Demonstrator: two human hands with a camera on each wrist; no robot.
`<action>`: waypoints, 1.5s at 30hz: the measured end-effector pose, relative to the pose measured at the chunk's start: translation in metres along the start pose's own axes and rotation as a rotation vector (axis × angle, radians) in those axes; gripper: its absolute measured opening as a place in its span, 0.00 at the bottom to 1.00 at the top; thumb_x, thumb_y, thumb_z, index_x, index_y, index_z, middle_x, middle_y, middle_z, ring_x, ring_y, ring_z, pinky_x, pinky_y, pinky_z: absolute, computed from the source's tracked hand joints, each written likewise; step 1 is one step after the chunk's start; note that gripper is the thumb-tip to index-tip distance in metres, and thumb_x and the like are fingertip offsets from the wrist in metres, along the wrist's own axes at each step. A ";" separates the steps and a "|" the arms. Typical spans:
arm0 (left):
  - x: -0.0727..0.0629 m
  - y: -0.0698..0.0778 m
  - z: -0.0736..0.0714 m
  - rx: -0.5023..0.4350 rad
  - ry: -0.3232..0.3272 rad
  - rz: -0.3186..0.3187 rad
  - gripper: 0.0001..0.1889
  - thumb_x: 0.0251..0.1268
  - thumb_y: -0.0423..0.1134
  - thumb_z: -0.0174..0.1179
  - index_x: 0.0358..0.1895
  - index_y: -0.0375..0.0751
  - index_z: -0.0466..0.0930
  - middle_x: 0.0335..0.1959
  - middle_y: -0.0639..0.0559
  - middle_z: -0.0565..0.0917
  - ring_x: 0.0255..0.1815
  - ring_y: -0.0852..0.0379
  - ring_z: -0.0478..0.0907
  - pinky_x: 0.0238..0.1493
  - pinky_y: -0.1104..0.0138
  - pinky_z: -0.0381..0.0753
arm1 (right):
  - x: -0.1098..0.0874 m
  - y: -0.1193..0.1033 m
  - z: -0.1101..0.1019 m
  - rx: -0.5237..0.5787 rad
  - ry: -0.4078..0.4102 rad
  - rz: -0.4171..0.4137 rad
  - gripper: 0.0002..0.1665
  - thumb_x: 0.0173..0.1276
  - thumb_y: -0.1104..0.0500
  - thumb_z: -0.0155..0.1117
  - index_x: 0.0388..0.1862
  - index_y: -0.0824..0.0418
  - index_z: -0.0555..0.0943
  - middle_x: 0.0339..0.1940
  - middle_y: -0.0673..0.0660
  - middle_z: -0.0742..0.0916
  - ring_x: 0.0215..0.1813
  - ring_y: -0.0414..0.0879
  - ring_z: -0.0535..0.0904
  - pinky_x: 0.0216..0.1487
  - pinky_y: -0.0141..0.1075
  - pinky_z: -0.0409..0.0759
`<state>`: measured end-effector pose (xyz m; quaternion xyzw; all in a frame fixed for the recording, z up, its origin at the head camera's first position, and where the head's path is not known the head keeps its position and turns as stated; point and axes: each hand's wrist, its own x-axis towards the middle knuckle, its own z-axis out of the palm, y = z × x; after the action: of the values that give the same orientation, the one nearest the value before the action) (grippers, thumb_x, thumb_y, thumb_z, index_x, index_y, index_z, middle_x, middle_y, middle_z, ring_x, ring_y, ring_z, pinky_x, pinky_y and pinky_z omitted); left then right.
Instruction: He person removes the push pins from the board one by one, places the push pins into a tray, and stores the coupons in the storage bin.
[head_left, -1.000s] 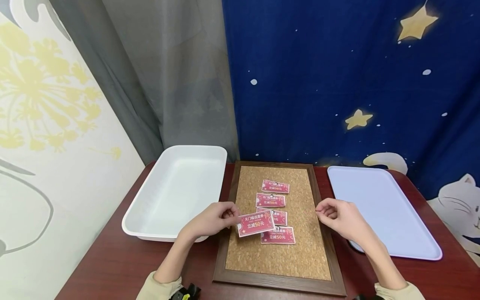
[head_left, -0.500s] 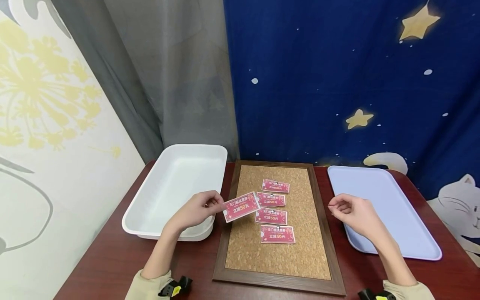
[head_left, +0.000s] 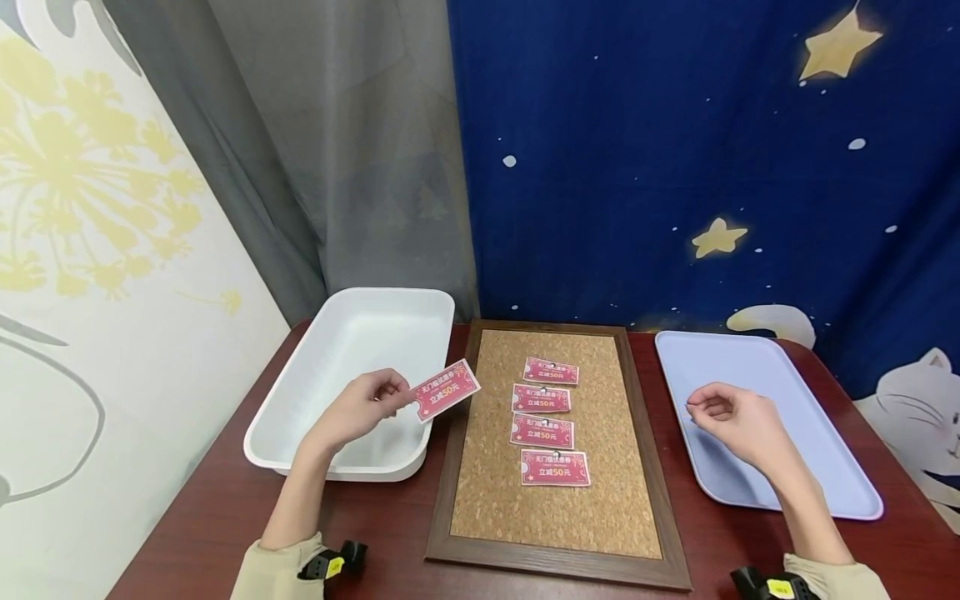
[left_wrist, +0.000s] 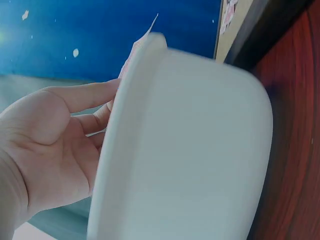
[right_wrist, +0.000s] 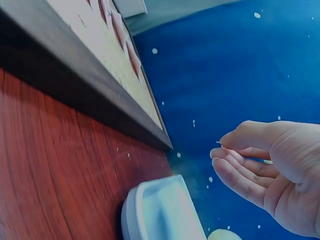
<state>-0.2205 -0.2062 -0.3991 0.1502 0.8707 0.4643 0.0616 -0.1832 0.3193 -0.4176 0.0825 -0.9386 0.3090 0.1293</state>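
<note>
My left hand [head_left: 363, 408] pinches a pink paper coupon [head_left: 447, 390] by its left end, thumb and fingers on the edge. The coupon tilts up to the right, over the right rim of the white basin [head_left: 375, 333]. Over the left part of the lilac tray [head_left: 757, 367], my right hand [head_left: 738, 417] has thumb and fingertips pinched together. The thin tip of a pin [right_wrist: 218, 142] pokes out between them in the right wrist view; the rest of it is hidden. Several matching coupons [head_left: 556, 475] hang in a column on the cork board [head_left: 555, 525], held by small pins.
The wood-framed cork board lies between the basin and the tray on a dark red table [head_left: 195, 533]. Behind the table hang a grey curtain [head_left: 390, 167] and a blue curtain with stars [head_left: 600, 167]. A white patterned wall [head_left: 112, 333] borders the left.
My left hand has carried the coupon leftward off the board to the basin's edge, uncovering the lower pinned coupons. My right hand has moved right, from the board's frame to over the tray.
</note>
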 end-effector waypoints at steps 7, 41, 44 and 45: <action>-0.001 -0.020 -0.014 0.000 0.051 -0.049 0.07 0.72 0.36 0.61 0.41 0.33 0.79 0.31 0.37 0.78 0.33 0.41 0.76 0.34 0.62 0.75 | -0.003 0.018 -0.005 -0.012 0.020 0.040 0.05 0.64 0.63 0.72 0.35 0.63 0.85 0.30 0.54 0.88 0.29 0.32 0.80 0.30 0.24 0.76; -0.015 -0.075 -0.046 0.186 0.313 -0.334 0.13 0.74 0.39 0.58 0.43 0.28 0.77 0.28 0.46 0.78 0.29 0.53 0.73 0.31 0.64 0.70 | -0.021 0.097 -0.019 -0.101 0.148 0.294 0.11 0.69 0.62 0.67 0.42 0.71 0.84 0.33 0.66 0.88 0.27 0.22 0.70 0.44 0.50 0.67; -0.016 -0.075 -0.046 0.172 0.313 -0.362 0.13 0.74 0.39 0.58 0.43 0.28 0.77 0.27 0.47 0.77 0.28 0.53 0.72 0.31 0.63 0.69 | -0.022 0.101 -0.020 -0.106 0.163 0.309 0.11 0.69 0.62 0.66 0.41 0.72 0.83 0.32 0.67 0.88 0.27 0.26 0.71 0.46 0.55 0.67; -0.016 -0.075 -0.046 0.167 0.311 -0.370 0.13 0.74 0.39 0.58 0.42 0.28 0.78 0.26 0.47 0.77 0.28 0.53 0.72 0.31 0.62 0.69 | -0.022 0.102 -0.020 -0.109 0.168 0.310 0.11 0.69 0.62 0.66 0.41 0.72 0.83 0.32 0.68 0.88 0.28 0.29 0.73 0.46 0.56 0.67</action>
<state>-0.2322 -0.2870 -0.4361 -0.0803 0.9177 0.3891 -0.0015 -0.1820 0.4145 -0.4658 -0.0965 -0.9413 0.2797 0.1623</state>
